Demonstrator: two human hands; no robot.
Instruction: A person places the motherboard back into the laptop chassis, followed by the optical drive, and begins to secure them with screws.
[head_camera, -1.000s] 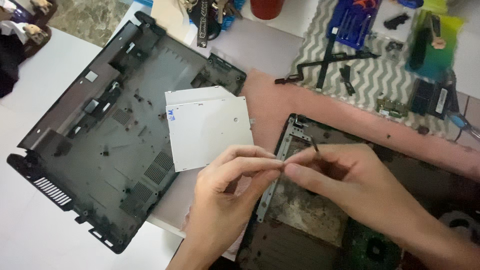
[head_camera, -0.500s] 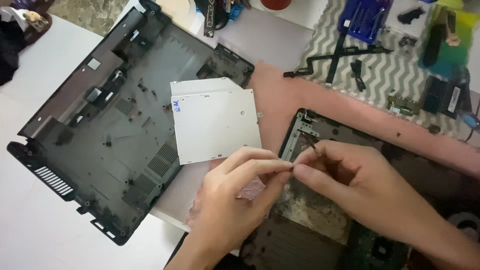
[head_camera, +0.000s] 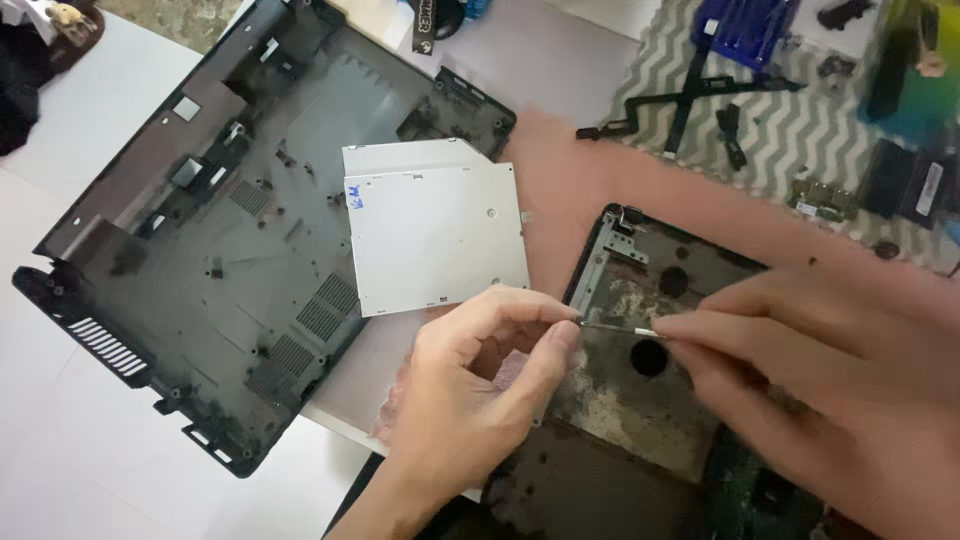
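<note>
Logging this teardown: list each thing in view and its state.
left hand: pinching one end of the thin metal rod
right hand: pinching the rod's other end
thin metal rod: level, above the dirty laptop chassis
dirty laptop chassis: opened, grimy
black bottom cover: removed, inside up
optical drive: removed, lying flat

hands: left hand (head_camera: 480, 390) and right hand (head_camera: 820, 380) drawn apart | thin metal piece (head_camera: 615, 328) now spans them, seemingly
</note>
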